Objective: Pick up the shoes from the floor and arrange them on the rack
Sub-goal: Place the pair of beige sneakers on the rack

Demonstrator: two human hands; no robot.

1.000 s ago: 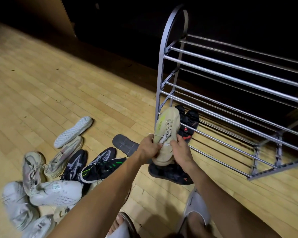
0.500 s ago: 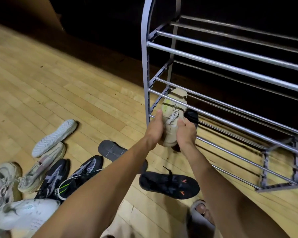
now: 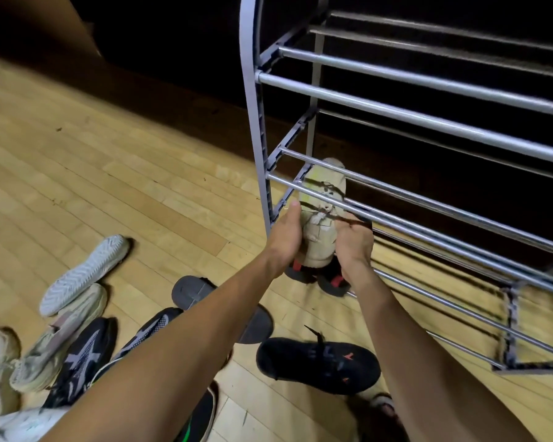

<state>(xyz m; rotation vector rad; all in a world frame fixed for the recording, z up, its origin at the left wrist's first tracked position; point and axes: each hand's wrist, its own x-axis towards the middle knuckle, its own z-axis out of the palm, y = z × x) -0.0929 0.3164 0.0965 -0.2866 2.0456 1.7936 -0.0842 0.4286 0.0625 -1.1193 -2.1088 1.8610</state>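
Observation:
A beige sneaker (image 3: pixel 320 237) with yellow-green on its toe is held between both hands at the left end of the grey metal shoe rack (image 3: pixel 253 122). Its toe pokes in under a lower rail, above the bottom tier. My left hand (image 3: pixel 286 234) grips its left side, thumb up along the shoe. My right hand (image 3: pixel 353 240) grips its right side. A black shoe with red accents (image 3: pixel 332 282) lies under the sneaker on the bottom rails, partly hidden. Another black shoe with orange marks (image 3: pixel 320 362) lies on the floor in front of the rack.
Several shoes lie on the wooden floor at the lower left: a white sneaker on its side (image 3: pixel 87 275), a beige one (image 3: pixel 58 339), black ones (image 3: pixel 80 362), a grey slide sandal (image 3: pixel 192 291). The rack's upper tiers (image 3: pixel 428 87) hold nothing. Dark wall behind.
Both hands have carried the beige sneaker forward and in under the rack's lower rail. The view has moved closer to the rack.

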